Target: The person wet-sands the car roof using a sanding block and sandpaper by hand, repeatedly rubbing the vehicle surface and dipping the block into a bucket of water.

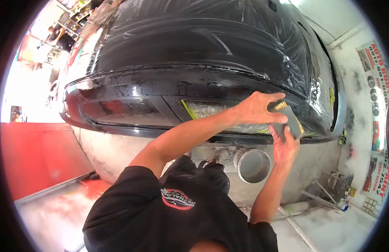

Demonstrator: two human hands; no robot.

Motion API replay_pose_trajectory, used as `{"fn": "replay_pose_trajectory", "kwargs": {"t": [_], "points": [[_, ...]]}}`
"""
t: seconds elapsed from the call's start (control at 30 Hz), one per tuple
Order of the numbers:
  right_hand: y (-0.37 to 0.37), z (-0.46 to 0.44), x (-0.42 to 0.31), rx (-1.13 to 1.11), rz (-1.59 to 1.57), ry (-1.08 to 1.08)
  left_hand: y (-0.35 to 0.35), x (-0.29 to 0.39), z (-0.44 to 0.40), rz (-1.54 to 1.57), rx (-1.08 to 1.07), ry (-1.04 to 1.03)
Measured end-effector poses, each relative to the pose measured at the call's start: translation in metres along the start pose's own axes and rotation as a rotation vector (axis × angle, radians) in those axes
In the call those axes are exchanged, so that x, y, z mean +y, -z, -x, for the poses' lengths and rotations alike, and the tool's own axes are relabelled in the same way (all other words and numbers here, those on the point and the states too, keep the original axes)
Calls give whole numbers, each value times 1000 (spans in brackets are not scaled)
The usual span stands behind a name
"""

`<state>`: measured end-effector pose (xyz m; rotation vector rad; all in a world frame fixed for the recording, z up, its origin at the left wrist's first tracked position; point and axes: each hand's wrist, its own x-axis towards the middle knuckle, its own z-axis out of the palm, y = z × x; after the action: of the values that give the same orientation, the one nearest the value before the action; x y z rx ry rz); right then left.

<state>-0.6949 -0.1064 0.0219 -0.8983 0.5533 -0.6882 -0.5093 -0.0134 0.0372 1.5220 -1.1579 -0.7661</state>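
Both hands meet over the near right side of a black car (161, 50). My left hand (259, 110) reaches across and grips a dark grey piece of sandpaper (292, 119) between thumb and fingers. Yellow-brown shows along its edges; whether a block is inside I cannot tell. From below, my right hand (286, 147) holds the lower part with its fingertips. Whitish smears and wet streaks cover the car's roof. Beneath the hands lies a side window covered in clear plastic (211, 110), edged with yellow-green tape (188, 110).
A round bucket (253, 166) with greyish liquid stands on the floor near my right forearm. A red panel (43, 155) is at left, a wall with posters (375, 84) at right. Metal stands (331, 191) sit low right. Another person (62, 38) is far upper left.
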Motion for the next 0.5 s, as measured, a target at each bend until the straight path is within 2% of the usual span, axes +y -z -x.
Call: {"fn": "replay_pose_trajectory", "kwargs": {"t": [0.03,0.13,0.2,0.27,0.3,0.37,0.43,0.47,0.5], "points": [[-14,-10,-7,-92,31,-36,2,5,5,103,-51,116],[-50,-41,-7,-316,148,-116,22,-8,12,671,-171,-15],[-68,-64,2,-384,253,-141,40,-8,15,734,-116,17],[-98,-77,8,-385,448,-10,59,15,27,742,3,44],[-109,-85,11,-371,545,58,77,5,22,536,9,-67],[-110,-110,21,-281,724,381,111,2,22,259,235,-41],[-85,-140,30,-77,858,635,160,1,30,-507,308,-222],[-59,-161,36,-8,1050,871,193,-17,36,-727,245,-265],[-41,-166,33,76,1259,936,224,-33,47,-947,179,-313]]}}
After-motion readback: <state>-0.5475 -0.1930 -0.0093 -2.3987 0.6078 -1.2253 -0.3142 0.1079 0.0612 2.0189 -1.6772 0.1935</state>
